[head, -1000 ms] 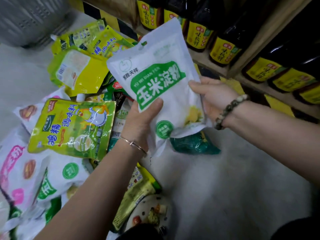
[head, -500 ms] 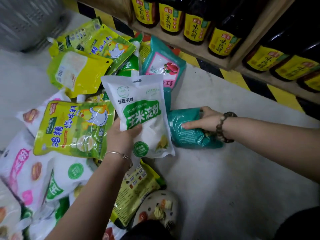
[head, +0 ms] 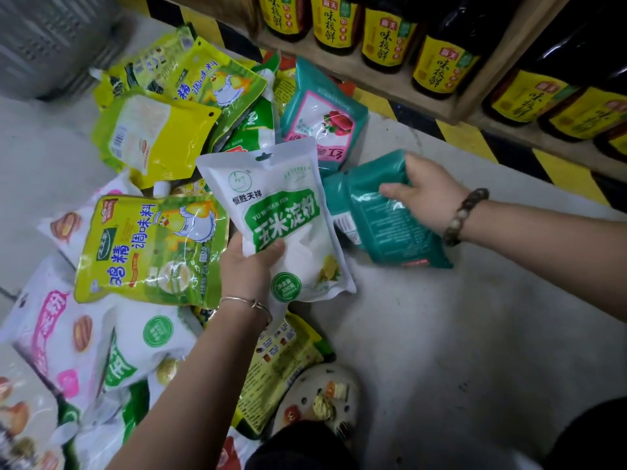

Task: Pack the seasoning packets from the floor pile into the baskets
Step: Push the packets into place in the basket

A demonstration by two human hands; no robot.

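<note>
My left hand [head: 252, 266] grips a white corn starch packet [head: 288, 212] with a green label by its lower left side, holding it upright over the pile. My right hand [head: 424, 195] grips the top of a teal packet [head: 380, 225], tilting it up off the floor just right of the white one. The floor pile of seasoning packets spreads to the left: a yellow chicken-essence packet [head: 149, 245], another yellow packet [head: 152, 137], a teal and pink packet [head: 322, 120], and white packets [head: 68, 337]. A grey basket [head: 51, 39] stands at the top left.
A wooden shelf [head: 451, 96] with dark bottles bearing yellow labels [head: 441, 66] runs along the top right, above yellow and black floor tape [head: 458, 134]. My white clog [head: 319, 398] stands at the bottom centre beside more packets. Bare grey floor [head: 458, 334] lies at the right.
My right hand left the white packet, went down to the teal packet and gripped it, lifting its top. My left hand lowered the white packet.
</note>
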